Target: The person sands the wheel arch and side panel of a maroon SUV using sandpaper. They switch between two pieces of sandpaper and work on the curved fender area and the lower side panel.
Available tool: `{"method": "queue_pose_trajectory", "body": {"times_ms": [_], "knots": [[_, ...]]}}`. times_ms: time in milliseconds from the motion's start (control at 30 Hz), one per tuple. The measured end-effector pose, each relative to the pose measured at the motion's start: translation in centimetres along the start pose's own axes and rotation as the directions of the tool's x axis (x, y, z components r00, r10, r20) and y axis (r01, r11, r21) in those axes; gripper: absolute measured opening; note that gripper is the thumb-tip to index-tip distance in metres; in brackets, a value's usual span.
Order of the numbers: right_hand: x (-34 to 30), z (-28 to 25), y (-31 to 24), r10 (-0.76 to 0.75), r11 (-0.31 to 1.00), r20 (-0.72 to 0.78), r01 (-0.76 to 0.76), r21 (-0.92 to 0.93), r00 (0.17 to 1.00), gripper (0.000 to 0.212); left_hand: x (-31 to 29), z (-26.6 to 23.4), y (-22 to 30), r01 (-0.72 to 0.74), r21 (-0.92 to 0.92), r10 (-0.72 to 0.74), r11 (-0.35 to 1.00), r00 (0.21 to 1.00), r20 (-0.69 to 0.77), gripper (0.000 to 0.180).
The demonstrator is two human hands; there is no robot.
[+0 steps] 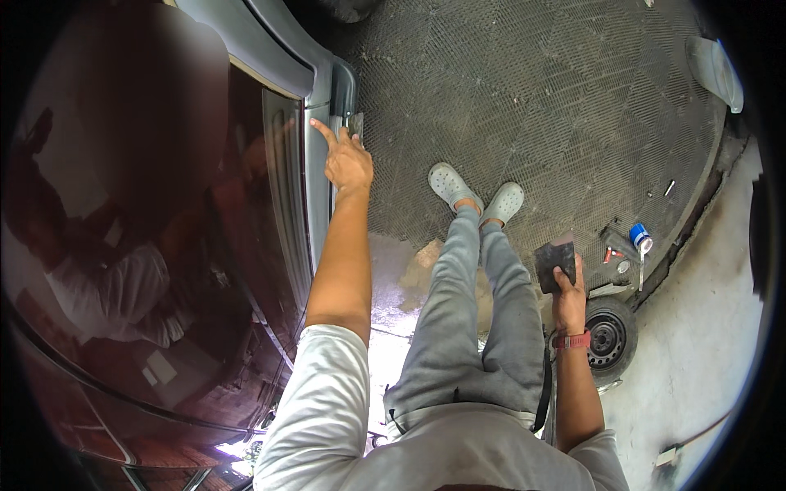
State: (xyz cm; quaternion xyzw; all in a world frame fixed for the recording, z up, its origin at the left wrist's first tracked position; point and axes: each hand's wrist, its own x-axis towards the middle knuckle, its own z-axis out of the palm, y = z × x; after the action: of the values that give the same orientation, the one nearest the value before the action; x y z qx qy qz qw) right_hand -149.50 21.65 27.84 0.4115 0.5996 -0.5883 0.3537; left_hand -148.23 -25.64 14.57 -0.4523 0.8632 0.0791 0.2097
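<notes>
My left hand [349, 164] is at the silver side panel [318, 155] of a car, its index finger stretched out to the panel's edge. Its other fingers are curled around a small flat, dark grey-green piece [356, 125], which is partly hidden; its exact kind does not show. On the other side, my right hand [569, 293] grips a thin dark square plate [556, 263], with the thumb laid over its face. This plate is held out beside my right leg, away from the car.
Dark red, glossy car bodywork [164, 221] fills the left. A textured mat [508, 82] covers the floor. At the right lie a wheel [607, 340], a blue-and-white can [640, 238] and small red pieces [608, 255]. A translucent bent panel [715, 74] stands far right.
</notes>
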Motion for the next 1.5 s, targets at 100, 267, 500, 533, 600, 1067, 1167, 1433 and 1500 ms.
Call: {"method": "queue_pose_trajectory", "body": {"times_ms": [100,267,500,533,600,1067,1167,1433,1500], "knots": [[-0.6,1.8,-1.2,0.032,0.984,0.056,-0.041,0.171,0.998,0.065,-0.2,-0.6,-0.6,-0.008,0.018,0.007,1.000,0.999,0.047,0.032],[-3.2,5.1,-5.5,0.089,0.920,0.182,-0.151,0.361,0.979,0.059,-1.5,-0.4,-3.4,-0.014,-0.013,0.016,1.000,0.991,0.129,0.035],[-8.2,10.1,-12.3,-0.031,0.806,0.517,-0.285,0.520,0.855,0.063,-4.3,-1.3,-4.1,0.191,-0.525,-0.048,0.829,0.961,0.273,0.055],[-9.2,11.1,-14.0,-0.078,0.771,0.566,-0.310,0.556,0.821,0.066,-5.2,-2.2,-3.6,0.261,-0.726,-0.032,0.637,0.949,0.314,0.057],[-10.6,13.2,-17.3,-0.160,0.749,0.641,-0.331,0.574,0.751,0.070,-7.1,-4.7,-1.5,0.367,-0.924,0.039,0.110,0.927,0.373,0.063],[-6.6,24.4,-41.2,-0.263,-0.447,0.951,0.854,-0.267,0.160,0.038,-7.9,-29.2,18.9,-0.013,-1.000,-0.163,-0.006,0.986,-0.011,0.045],[-3.8,25.8,-45.2,-0.207,-0.430,0.967,0.875,-0.224,0.146,0.039,-6.2,-30.5,23.3,-0.050,-0.996,-0.225,0.080,0.972,-0.067,0.048],[3.9,27.9,-50.9,0.056,0.132,0.997,0.989,-0.062,0.055,0.040,-0.6,-29.3,30.8,0.089,-0.866,-0.370,-0.492,0.879,0.301,0.044],[7.4,28.9,-49.8,-0.036,0.171,0.991,0.978,-0.123,0.131,0.040,1.0,-27.7,31.6,0.102,-0.802,-0.329,-0.589,0.876,0.353,0.040]]}}
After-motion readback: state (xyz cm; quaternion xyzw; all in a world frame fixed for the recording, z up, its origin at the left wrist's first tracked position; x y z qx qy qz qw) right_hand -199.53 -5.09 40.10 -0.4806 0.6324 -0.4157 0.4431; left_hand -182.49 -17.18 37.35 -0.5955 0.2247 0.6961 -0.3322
